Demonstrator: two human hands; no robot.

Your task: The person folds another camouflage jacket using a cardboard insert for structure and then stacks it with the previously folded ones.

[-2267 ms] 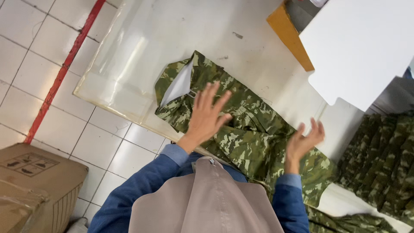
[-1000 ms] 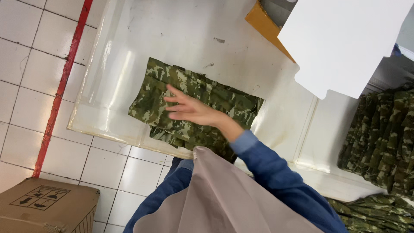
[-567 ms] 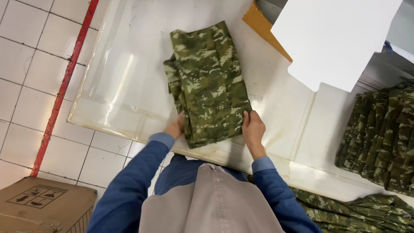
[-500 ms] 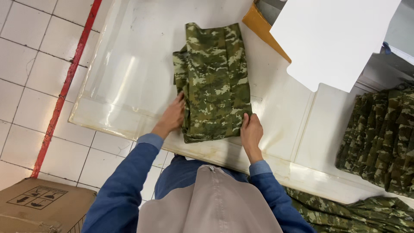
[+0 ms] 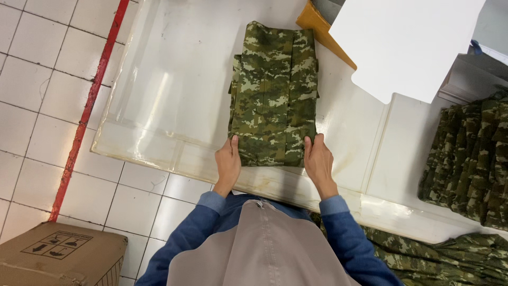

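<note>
White tiled floor with a red line (image 5: 87, 106) running down it, and a white table (image 5: 174, 90) covered in clear plastic sheeting takes up most of the view. Sitting on that table is a folded camouflage garment (image 5: 274, 90), squared up into a neat long rectangle. Both hands are at its near end: the left hand (image 5: 228, 164) is on the near left corner, fingers loosely curled with the thumb lying on top of the fabric, and the right hand (image 5: 319, 163) does the same on the near right corner. Looks like a light pinch of the edge on each side, not a tight fist. Off to the right there's a stack of camouflage pieces (image 5: 471, 159), a white board (image 5: 407, 42) up top, and a cardboard box (image 5: 61, 259) on the floor bottom left.
</note>
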